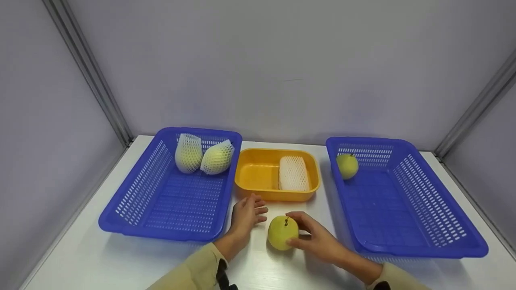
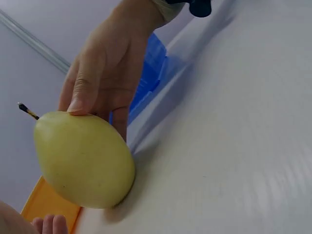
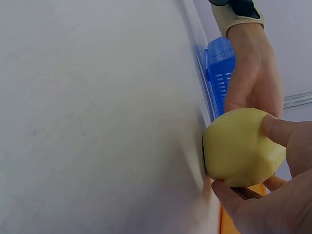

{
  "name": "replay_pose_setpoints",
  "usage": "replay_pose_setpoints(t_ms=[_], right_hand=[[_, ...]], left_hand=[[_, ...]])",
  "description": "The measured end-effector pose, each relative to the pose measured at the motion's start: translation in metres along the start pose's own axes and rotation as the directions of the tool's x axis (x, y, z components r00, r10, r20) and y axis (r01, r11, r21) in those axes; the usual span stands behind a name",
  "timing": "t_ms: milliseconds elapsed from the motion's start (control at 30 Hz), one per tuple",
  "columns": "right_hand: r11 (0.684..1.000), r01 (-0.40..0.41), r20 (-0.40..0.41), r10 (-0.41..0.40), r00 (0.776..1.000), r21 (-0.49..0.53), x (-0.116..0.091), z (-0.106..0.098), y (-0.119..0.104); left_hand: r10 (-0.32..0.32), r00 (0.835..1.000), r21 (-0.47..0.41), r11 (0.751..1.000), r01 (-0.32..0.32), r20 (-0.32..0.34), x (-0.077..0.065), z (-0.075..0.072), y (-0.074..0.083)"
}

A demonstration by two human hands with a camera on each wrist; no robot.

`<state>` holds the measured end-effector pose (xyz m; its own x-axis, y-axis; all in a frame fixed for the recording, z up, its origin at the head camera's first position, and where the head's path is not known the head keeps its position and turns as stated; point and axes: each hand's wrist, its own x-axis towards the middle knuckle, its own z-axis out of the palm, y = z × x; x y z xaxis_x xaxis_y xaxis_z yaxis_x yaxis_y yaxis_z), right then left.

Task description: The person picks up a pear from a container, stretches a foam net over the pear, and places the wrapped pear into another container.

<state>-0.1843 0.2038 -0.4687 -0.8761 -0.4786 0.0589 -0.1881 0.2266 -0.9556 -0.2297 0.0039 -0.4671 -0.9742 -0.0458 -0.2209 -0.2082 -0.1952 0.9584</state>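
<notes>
A yellow-green pear (image 1: 283, 233) with a dark stem stands upright on the white table in front of the orange bin. My right hand (image 1: 316, 237) grips it from the right, thumb on the near side and fingers around the far side. To the pear's left, my left hand (image 1: 245, 217) is held with its fingers extended and holds nothing. In the right wrist view the thumb and fingertips press against the pear (image 3: 241, 146). The left wrist view shows the pear (image 2: 85, 161) close up, base at the table.
A blue basket (image 1: 117, 220) at left contains two pears in white foam nets (image 1: 188, 155). Between the baskets, the orange bin (image 1: 258, 194) holds white foam netting (image 1: 293, 173). The right blue basket (image 1: 411, 254) has one bare pear (image 1: 347, 166) in its far left corner.
</notes>
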Motion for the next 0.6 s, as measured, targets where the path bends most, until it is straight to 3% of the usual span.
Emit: replay_pose_setpoints(t_ms=[167,600], right_hand=[[1.0,-0.006,-0.001,0.006,1.0,-0.005,0.001,-0.001,0.0],[1.0,-0.021,0.026,0.021,0.999,-0.018,0.003,-0.003,-0.005]], left_hand=[[-0.058,0.998,-0.025,0.998,0.057,-0.02,0.009,0.006,0.005],[-0.081,0.996,-0.11,0.991,0.077,-0.033,0.022,0.011,0.0]])
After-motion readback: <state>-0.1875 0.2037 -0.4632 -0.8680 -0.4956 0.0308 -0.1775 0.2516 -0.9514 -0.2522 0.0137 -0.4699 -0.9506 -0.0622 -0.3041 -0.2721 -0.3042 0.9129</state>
